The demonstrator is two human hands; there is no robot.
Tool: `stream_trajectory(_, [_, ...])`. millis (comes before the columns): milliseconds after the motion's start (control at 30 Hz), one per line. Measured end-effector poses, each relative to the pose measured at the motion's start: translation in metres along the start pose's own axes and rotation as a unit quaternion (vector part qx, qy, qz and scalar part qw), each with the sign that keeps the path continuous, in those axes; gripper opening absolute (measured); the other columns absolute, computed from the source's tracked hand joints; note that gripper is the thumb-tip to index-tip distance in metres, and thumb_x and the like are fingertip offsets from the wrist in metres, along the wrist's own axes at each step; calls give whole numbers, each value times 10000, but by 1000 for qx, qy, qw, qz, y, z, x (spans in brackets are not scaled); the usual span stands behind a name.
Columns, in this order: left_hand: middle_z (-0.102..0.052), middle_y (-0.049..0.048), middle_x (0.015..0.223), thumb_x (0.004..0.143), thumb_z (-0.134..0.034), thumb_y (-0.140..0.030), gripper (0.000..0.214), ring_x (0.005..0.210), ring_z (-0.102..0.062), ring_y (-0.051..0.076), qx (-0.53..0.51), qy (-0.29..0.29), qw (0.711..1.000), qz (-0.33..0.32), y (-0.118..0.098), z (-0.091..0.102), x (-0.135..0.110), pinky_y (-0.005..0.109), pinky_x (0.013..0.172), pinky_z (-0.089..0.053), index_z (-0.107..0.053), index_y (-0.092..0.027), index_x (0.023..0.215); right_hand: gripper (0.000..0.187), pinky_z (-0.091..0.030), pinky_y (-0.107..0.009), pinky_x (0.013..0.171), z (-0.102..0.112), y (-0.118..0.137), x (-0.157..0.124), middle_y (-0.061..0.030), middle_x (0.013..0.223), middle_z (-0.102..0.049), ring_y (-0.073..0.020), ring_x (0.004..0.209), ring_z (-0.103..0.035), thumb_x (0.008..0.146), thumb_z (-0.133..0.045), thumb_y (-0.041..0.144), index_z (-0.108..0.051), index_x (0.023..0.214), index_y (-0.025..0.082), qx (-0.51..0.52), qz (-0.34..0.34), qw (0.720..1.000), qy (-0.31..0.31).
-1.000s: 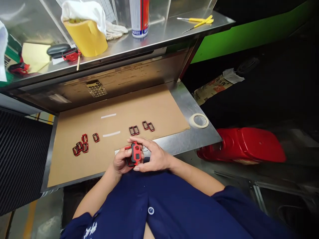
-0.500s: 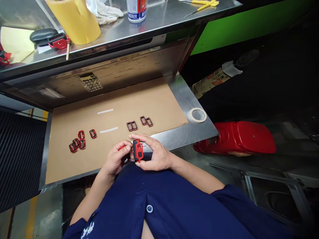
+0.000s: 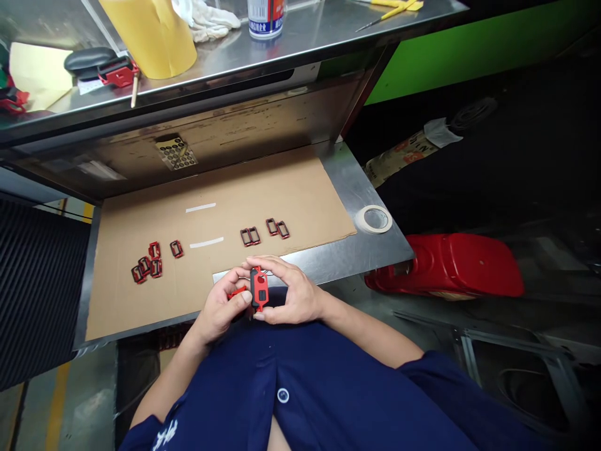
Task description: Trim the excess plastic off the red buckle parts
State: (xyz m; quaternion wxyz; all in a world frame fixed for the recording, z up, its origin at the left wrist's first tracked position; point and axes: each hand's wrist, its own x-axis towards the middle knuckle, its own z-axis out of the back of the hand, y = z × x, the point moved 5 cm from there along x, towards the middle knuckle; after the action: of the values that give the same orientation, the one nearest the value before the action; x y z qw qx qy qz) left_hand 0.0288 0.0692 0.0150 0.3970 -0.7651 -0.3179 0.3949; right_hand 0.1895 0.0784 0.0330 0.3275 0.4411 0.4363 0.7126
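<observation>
My right hand (image 3: 295, 292) grips a red and black plastic part (image 3: 260, 289) between the thumb below and the fingers above. It is a small block with a round hole and a black square on its red face. My left hand (image 3: 223, 305) is closed around a second red piece (image 3: 238, 292), mostly hidden by the fingers. The left thumb and fingertips meet the left side of the block. Both hands are just past the front edge of the bench, over my lap.
On the cardboard sheet (image 3: 235, 188) lie small red and black frames (image 3: 250, 236), with a further group (image 3: 148, 263) at left. A tape roll (image 3: 374, 219) rests on the metal at right. The shelf above bears a yellow roll (image 3: 153, 41), a can (image 3: 265, 19) and gloves (image 3: 206, 22).
My left hand has moved right, bringing its thumb and fingers against the block in my right hand. The view has shifted slightly.
</observation>
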Motion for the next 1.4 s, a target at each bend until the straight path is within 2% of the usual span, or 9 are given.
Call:
stream_trajectory(200, [-651,4,684,810,-769,-505,494,512,-574,107,-17,25,999,34,4,-5,1,202,528,-453,-547,-177,1104,883,-483,-429,1102,0,-1,-1,-123,1390,-633,-253,1264,-625,704,-844,309,-465,1498,235,9,-28,999,21])
stream_trajectory(467, [-669,2,713,812,-769,-514,504,501,-565,86,-16,25,999,36,4,-7,-1,183,512,-460,-505,-187,1090,891,-494,-448,1092,-2,-4,-2,-147,1388,-632,-268,1259,-634,706,-821,287,-446,1512,225,19,-16,999,32])
stream_trajectory(733, [-635,-2,793,807,-789,-482,582,596,-576,87,27,16,999,20,7,-4,-2,194,588,-476,-505,-186,1219,855,-494,-454,1088,-5,-4,-2,-135,1397,-608,-264,1257,-623,688,-780,219,-480,1488,245,10,-19,999,28])
stream_trajectory(867, [-625,1,846,829,-782,-425,521,649,-565,84,64,-1,998,0,6,-2,-5,189,615,-470,-539,-190,1224,867,-474,-485,1107,-4,-4,-3,-137,1431,-585,-280,1294,-590,698,-781,229,-460,1503,265,4,-35,998,47])
stream_trajectory(967, [-651,9,895,852,-761,-385,490,702,-581,88,100,-19,995,-11,3,-1,-9,191,667,-480,-551,-203,1255,873,-487,-492,1087,1,-6,-5,-139,1468,-536,-282,1292,-580,699,-759,210,-440,1510,261,55,-50,995,63])
stream_trajectory(1067, [-703,41,993,861,-737,-356,501,840,-655,135,145,-41,988,-28,0,0,-12,232,772,-520,-546,-213,1301,619,-532,-449,1004,8,-10,-7,-120,1333,-590,-255,1194,-619,761,-707,240,-575,1365,218,169,-74,982,46])
stream_trajectory(1133, [-726,62,1046,853,-721,-327,511,930,-689,176,195,-58,978,-42,-2,1,-13,277,845,-542,-552,-209,1320,374,-546,-392,917,11,-14,-8,-86,1141,-647,-214,1033,-651,803,-699,279,-668,1164,186,218,-114,969,26])
stream_trajectory(1200, [-735,74,1106,837,-709,-290,519,994,-705,205,264,-76,959,-64,-5,2,-15,318,910,-549,-570,-209,1330,238,-530,-337,813,10,-17,-9,-53,979,-665,-169,857,-638,823,-710,319,-691,1008,169,252,-158,954,20])
stream_trajectory(1400, [-724,79,1218,845,-674,-211,520,1050,-719,204,439,-75,879,-171,-14,-3,-18,329,944,-568,-585,-222,1357,254,-474,-296,732,5,-15,-8,-33,865,-662,-151,770,-599,818,-747,379,-749,938,155,323,-182,928,30])
